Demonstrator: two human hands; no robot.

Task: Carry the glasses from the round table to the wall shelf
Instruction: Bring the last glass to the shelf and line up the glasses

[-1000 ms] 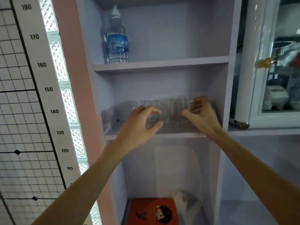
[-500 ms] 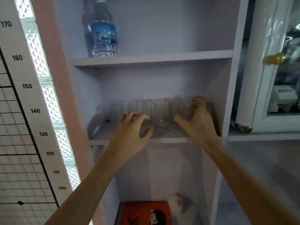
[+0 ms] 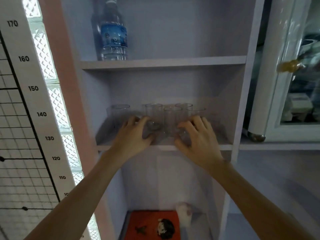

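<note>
Several clear glasses stand upright on the middle board of the pale lilac wall shelf [image 3: 107,135]: one apart at the left [image 3: 120,112], one left of centre [image 3: 153,112], one in front [image 3: 172,118] and two more at the right [image 3: 195,112]. My left hand [image 3: 133,137] is at the shelf's front edge, fingers apart, its fingertips close to the base of the left-of-centre glass. My right hand [image 3: 199,137] is spread in front of the right-hand glasses and hides their bases. Neither hand grips a glass.
A water bottle [image 3: 113,35] stands on the board above. An orange book [image 3: 152,226] and a white object [image 3: 184,213] lie in the bottom compartment. A height chart [image 3: 32,88] hangs on the left; a white glass-door cabinet with a brass knob [image 3: 289,66] stands on the right.
Both hands have let go of glasses and drawn back and down to the shelf's front edge. The glasses stay standing on the board.
</note>
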